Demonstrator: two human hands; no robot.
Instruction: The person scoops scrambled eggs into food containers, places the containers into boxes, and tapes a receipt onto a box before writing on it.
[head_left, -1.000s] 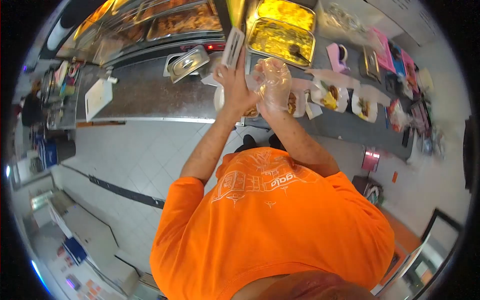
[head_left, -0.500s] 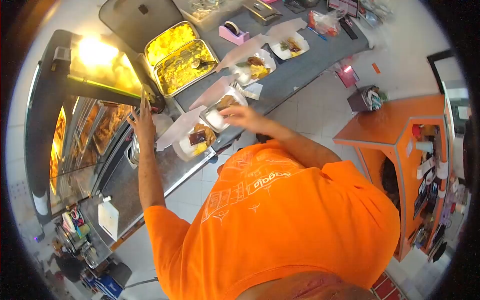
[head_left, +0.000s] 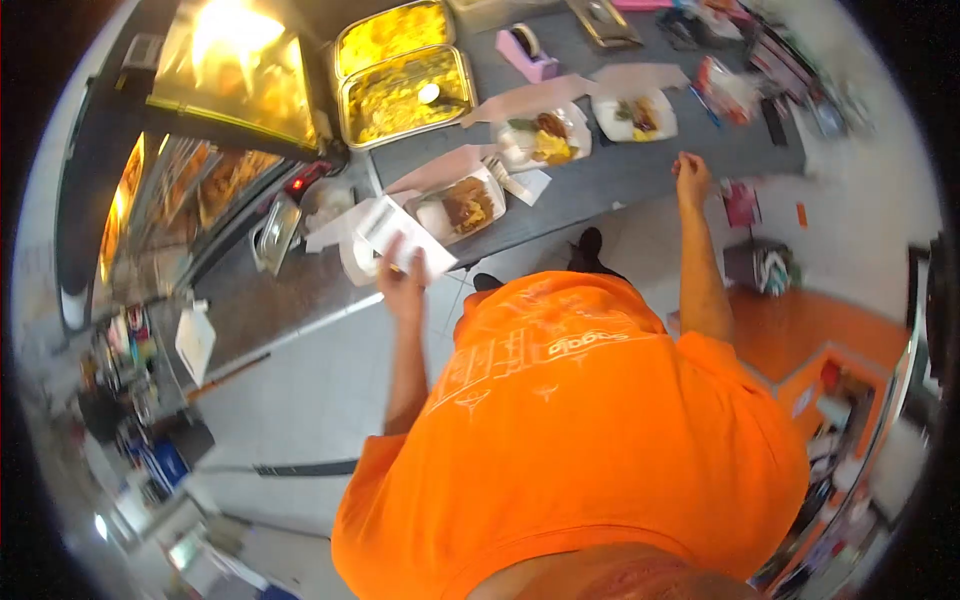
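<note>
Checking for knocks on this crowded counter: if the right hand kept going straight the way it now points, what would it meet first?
The right hand, raised at the counter's front edge, points across it. First in line looks like the open food box with its lid up; depth is unclear, so it might pass beside it.

- The shirt (head_left: 600,440) is bright orange with thin white drawings.
- The counter (head_left: 640,165) is dark grey.
- The two food pans (head_left: 400,70) hold yellow food.
- The tape holder (head_left: 528,52) is pink.
- The box lid (head_left: 400,235) is white.

Left hand (head_left: 402,282) on box lid (head_left: 400,235)
</note>
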